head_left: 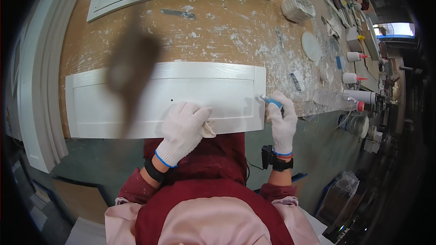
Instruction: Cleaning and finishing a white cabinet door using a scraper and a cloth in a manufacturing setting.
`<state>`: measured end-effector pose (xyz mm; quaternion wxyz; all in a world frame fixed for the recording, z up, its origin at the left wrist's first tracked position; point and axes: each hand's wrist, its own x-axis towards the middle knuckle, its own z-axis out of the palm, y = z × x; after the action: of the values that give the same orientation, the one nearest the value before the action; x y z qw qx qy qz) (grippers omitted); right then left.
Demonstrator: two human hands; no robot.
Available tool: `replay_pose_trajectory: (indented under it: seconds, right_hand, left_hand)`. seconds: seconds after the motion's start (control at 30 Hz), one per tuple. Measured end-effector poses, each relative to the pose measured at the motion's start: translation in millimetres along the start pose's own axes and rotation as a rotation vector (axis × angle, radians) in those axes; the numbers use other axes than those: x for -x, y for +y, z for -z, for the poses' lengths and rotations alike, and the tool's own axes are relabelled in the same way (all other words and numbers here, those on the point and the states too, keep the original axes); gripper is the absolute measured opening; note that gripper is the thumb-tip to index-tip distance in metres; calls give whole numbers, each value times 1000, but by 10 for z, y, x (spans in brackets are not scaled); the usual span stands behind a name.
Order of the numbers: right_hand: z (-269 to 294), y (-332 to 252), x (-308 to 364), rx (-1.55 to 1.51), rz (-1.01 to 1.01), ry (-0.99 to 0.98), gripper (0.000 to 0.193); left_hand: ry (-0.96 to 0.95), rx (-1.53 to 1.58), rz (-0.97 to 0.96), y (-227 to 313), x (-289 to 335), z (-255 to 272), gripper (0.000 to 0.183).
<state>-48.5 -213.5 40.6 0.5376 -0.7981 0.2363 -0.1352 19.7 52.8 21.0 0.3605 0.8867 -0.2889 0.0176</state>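
White framed door panel (136, 97), flat, paint-smooth

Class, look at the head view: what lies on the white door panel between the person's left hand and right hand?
Only bare panel. The left hand presses a cloth on it; the right hand holds a blue-tipped tool at its right edge.

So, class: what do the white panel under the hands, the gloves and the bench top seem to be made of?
Panel: probably wood or board painted matt white; faint grain shows through, with a routed frame.
Gloves, on left hand and right hand: knitted fabric, likely cotton, white with blue cuff trim.
Bench top: brown board, possibly plywood or fibreboard, smeared with white filler or paint.
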Motion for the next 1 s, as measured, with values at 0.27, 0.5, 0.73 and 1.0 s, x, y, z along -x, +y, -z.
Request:
replay_pose_trajectory:
  seconds: [0.27, 0.5, 0.73, 1.0]
  right_hand:
    - [-381, 14, -381, 59, 153, -124, 33]
    - [-374, 61, -445, 121, 288, -168, 32]
    - [-405, 12, -471, 143, 283, -182, 32]
    - [-431, 15, -447, 225, 405, -153, 33]
  left_hand:
    - [66, -5, -12, -16, -96, -130, 29]
    - [59, -23, 21, -20, -109, -152, 28]
    - [61, -18, 15, -24, -120, -141, 30]
    - [69, 17, -1, -42, -103, -165, 30]
